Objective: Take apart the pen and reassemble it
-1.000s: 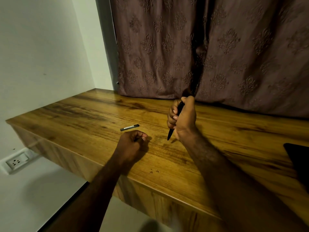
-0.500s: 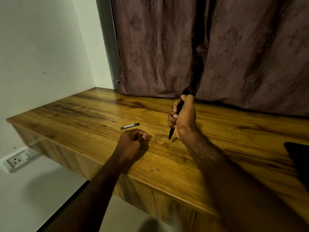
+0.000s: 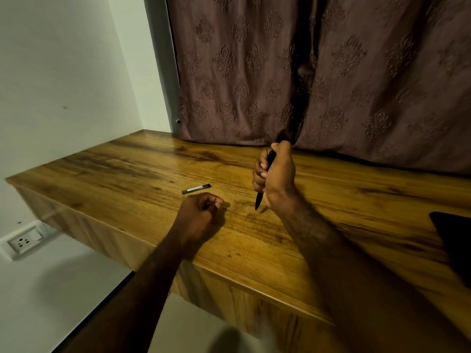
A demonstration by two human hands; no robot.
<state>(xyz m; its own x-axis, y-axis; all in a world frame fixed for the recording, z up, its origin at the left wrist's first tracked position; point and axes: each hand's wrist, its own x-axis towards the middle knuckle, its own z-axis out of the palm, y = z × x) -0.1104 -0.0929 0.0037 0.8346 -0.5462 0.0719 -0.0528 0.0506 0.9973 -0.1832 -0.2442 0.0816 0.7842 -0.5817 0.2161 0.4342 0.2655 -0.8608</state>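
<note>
Pen body (image 3: 265, 182): right hand (image 3: 277, 179) grip closed around it, tip down. Left hand (image 3: 201, 215): fisted on worktop (image 3: 127, 174), contents unseen. Refill (image 3: 196, 189) nearby; insert straight, gently.

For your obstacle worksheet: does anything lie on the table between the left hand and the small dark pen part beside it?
Nothing visible does. The pen part lies on bare wood just beyond the closed left hand. The right hand holds the pen body off to the side.

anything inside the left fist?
Left hand is curled shut on the wooden table. A sliver of something dark shows between its fingers; the rest is covered. Right hand grips the black pen.
</note>
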